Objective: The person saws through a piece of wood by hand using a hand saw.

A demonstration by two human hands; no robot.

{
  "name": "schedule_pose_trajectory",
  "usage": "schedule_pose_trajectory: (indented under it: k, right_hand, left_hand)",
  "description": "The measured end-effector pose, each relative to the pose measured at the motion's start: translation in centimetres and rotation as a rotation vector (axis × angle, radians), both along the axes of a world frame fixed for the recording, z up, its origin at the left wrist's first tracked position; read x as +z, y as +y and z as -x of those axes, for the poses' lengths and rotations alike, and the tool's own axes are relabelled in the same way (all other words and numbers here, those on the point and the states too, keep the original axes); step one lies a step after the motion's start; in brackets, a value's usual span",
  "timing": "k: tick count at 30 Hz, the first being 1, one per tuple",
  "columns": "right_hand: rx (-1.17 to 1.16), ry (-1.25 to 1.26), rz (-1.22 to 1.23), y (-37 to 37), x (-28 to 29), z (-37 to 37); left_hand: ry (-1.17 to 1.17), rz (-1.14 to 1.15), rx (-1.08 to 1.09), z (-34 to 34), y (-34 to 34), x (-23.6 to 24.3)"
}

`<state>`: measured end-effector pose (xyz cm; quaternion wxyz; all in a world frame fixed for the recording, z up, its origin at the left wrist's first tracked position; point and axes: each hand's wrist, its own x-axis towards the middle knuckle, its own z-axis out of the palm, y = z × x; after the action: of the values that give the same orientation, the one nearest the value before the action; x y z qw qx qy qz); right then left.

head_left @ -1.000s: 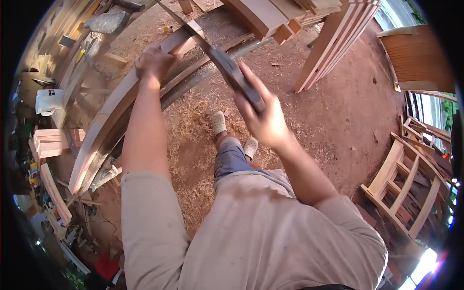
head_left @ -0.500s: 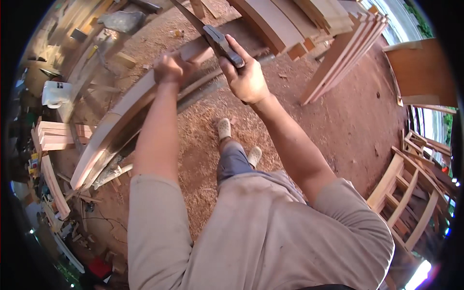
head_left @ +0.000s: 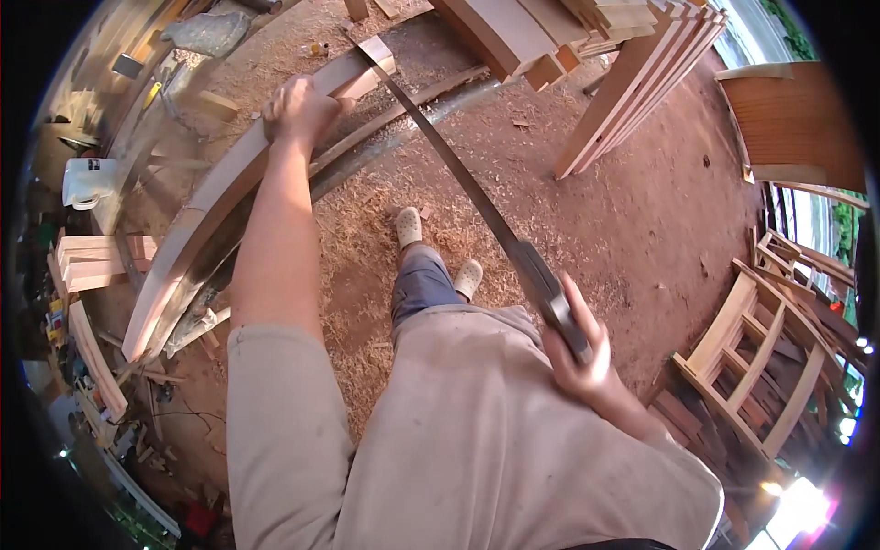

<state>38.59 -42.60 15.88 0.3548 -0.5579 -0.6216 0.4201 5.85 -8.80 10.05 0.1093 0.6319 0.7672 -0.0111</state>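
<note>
A handsaw [head_left: 477,197] with a long dark blade and a dark grip stretches from my chest out toward the far left. My right hand [head_left: 579,344] is wrapped round its grip, close to my body. The far end of the blade lies at the end of a curved wooden beam [head_left: 215,192]; whether it sits in a cut I cannot tell. My left hand [head_left: 302,112] is clasped over the beam, a short way back from that end, its thumb toward me. The beam's underside is hidden.
Stacked curved boards [head_left: 500,37] lie at the far side, beside upright planks [head_left: 632,92]. A slatted wooden frame [head_left: 756,353] leans at the right. At the left are a white plastic container [head_left: 89,183] and wood blocks [head_left: 96,261]. Shavings [head_left: 367,302] cover the floor.
My right hand has drawn the saw back toward my chest, so more of the blade shows. My left hand stays on the beam. The whole view has shifted slightly.
</note>
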Motion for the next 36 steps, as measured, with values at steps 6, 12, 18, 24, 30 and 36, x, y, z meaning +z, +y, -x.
schedule_pose_trajectory:
  k: [6, 12, 18, 24, 30, 36]
  right_hand:
    - [-0.045, 0.007, 0.049, 8.3, -2.0, 3.3]
    - [-0.122, 0.038, -0.267, 29.3, -4.2, 13.5]
    - [-0.056, 0.036, -0.015, 9.2, -3.4, 4.6]
    - [0.017, 0.014, -0.067, -3.3, -1.2, -1.4]
    - [-0.108, 0.054, -0.147, 26.6, -3.8, 11.5]
    - [-0.079, 0.053, -0.102, 19.3, -4.1, 8.6]
  left_hand:
    - [0.127, -0.089, -0.092, 0.3, 0.4, -1.9]
    - [-0.055, -0.207, 0.054, 0.8, 1.9, -5.6]
    - [0.000, -0.029, 0.024, 0.1, 0.2, -0.7]
    - [-0.036, -0.089, 0.012, -0.1, -0.6, -0.8]
    - [0.015, -0.246, -0.087, -0.7, 1.1, -3.5]
    - [0.018, -0.055, -0.025, -0.7, 0.6, -1.1]
